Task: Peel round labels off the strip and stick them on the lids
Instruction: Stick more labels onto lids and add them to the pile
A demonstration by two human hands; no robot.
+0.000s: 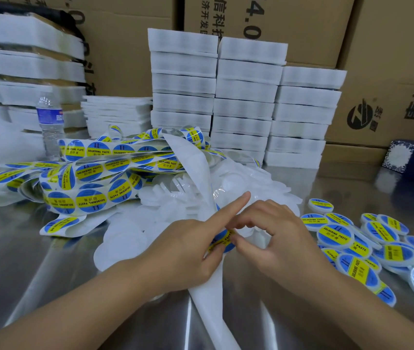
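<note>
Cardboard boxes and white foam stacks stand behind the steel table. The left hand grips the strip, forefinger stretched straight, other fingers curled beneath. The right hand pinches a label by its edge between thumb and forefinger, right at the left fingertips. Labelled lids lie just right of the right fingers.

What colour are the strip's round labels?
The round labels on the strip: blue with a yellow band; head view.
</note>
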